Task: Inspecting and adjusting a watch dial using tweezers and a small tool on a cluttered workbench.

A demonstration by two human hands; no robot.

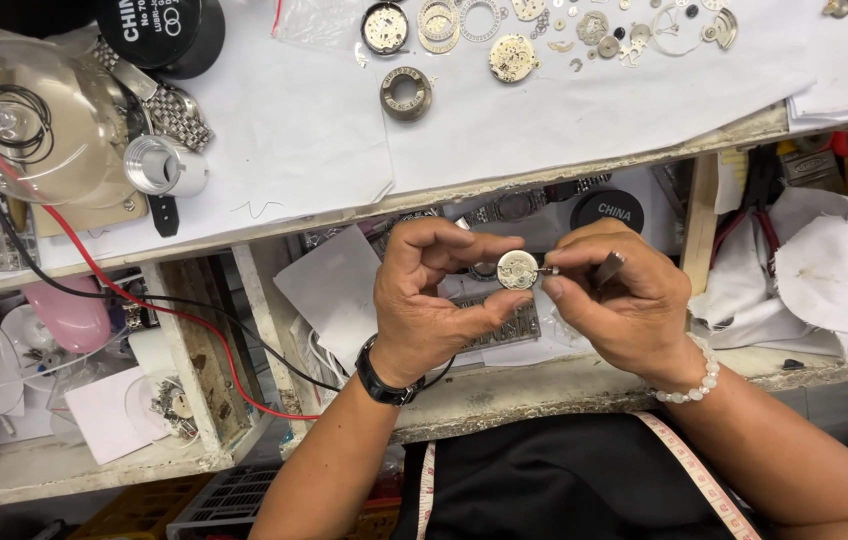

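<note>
The left hand [434, 300] is pinching a small round silvery watch movement [517, 270] by its rim, thumb below and forefinger curled over the top, so its fingers are closed on it. The movement is facing up, pale metal with fine detail too small to read, and is being held in the air in front of the counter's [294, 120] near edge, above an open drawer. The right hand [614, 300] is sitting just beside it, its fingers pressed tight on a thin metal stem [547, 270] that is touching the movement's right side; a dark slim tool [609, 268] is also lying in that hand.

On the counter's white paper, a round black lid with white lettering [159, 30] is sitting at the top left, next to a clear glass dome [29, 120] and a short silver cylinder [164, 165]. A 2nd black round lid with white lettering [607, 208] is lying in the drawer just behind the right hand. Loose watch parts [514, 55], rings and plates, are spreading along the far counter, with a thick metal ring [406, 93] nearer.

The counter's chipped front edge is running just behind the hands, leaving open room only between it and the person's lap. A red wire [174, 315] is trailing down at the left, and crumpled white cloths [824, 265] are filling the right compartment
</note>
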